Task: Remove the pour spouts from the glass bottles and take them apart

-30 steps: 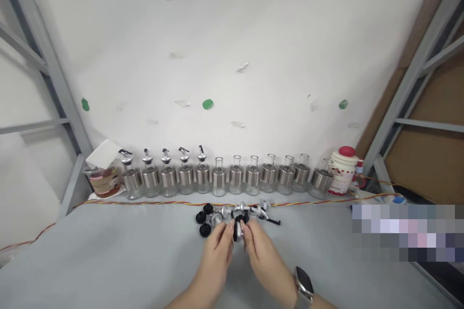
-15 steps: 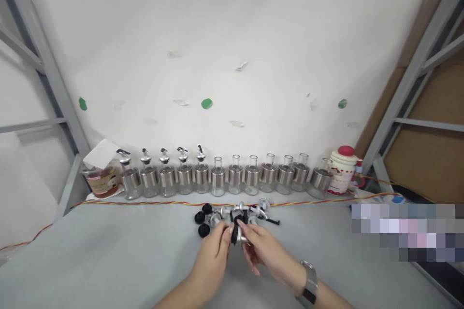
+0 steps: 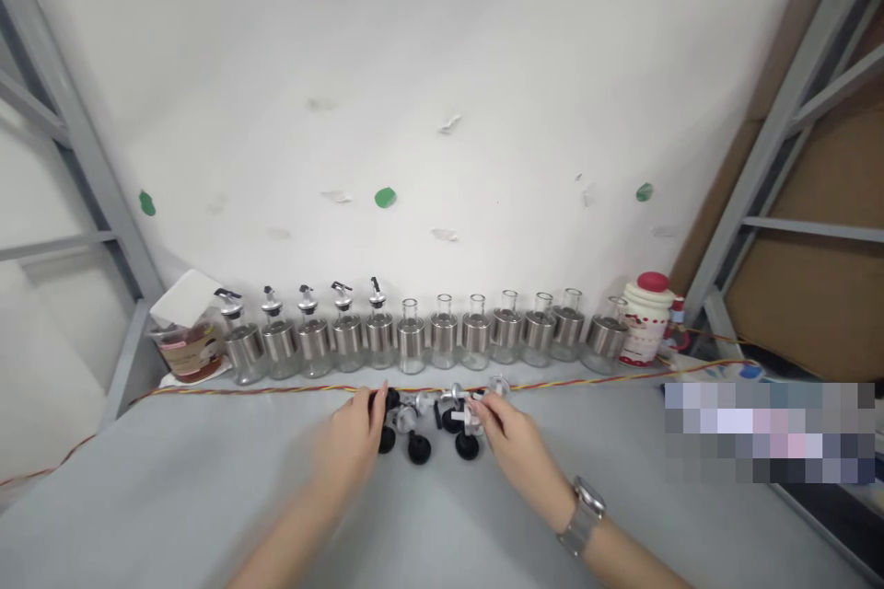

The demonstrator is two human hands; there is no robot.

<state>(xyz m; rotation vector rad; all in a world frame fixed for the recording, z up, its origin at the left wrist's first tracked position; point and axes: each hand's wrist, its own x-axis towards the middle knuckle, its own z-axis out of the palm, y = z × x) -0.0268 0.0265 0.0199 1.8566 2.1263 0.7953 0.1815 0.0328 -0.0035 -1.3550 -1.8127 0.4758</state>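
Observation:
A pile of loose pourer parts lies in front of me: silver pourer caps (image 3: 407, 420), black rubber stoppers (image 3: 419, 450) and thin black levers. My left hand (image 3: 349, 437) is at the pile's left end, fingers bent beside a black stopper (image 3: 386, 440); what lies under the fingers is hidden. My right hand (image 3: 515, 442) is at the right end, thumb and fingertips pinched on a pale, silvery pourer part (image 3: 473, 419). Another black stopper (image 3: 468, 445) stands just in front of that part.
Along the wall stand several glass bottles (image 3: 411, 338) with steel bands; those at left carry pourers (image 3: 343, 296), the others have open necks. A red-and-yellow twisted wire (image 3: 304, 388) runs behind the pile. A plastic tub (image 3: 186, 354) and a red-lidded jar (image 3: 645, 322) flank the row.
My hands have moved apart, from close together on a black-and-silver piece to either end of the pile. Two black stoppers now show at the pile's front. The view has shifted slightly.

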